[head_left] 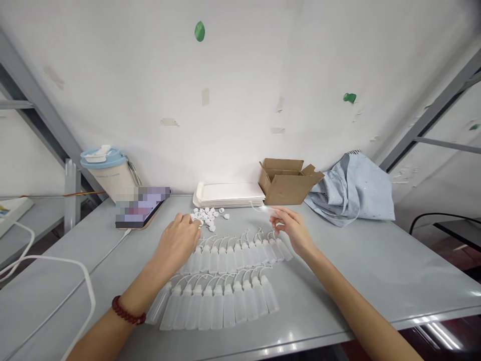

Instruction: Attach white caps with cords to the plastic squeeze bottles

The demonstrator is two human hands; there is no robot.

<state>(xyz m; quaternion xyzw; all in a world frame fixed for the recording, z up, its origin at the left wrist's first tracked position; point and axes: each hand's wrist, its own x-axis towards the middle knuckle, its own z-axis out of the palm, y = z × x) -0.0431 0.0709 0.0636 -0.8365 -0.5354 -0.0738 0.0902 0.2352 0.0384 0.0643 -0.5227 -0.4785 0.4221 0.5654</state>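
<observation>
My right hand [288, 225] pinches a small translucent plastic bottle [267, 208] by one end, with its thin curved white spout pointing left. Below the hands, similar bottles lie side by side in two rows, a back row [235, 255] and a front row [218, 308], each with a curved spout toward the wall. My left hand [179, 239] is bent over the left edge of a pile of small white caps [206, 216]. Its fingers are curled together and the fingertips are hidden, so anything between them cannot be seen. A dark red braided bracelet circles the left wrist.
Against the wall stand a stack of white trays [233, 192], an open cardboard box [286, 186] and a crumpled light blue cloth [353, 190]. A phone [145, 208] with a charging cable leans near a blue-lidded cup [108, 173]. A white cable [88, 286] crosses the grey table [338, 255].
</observation>
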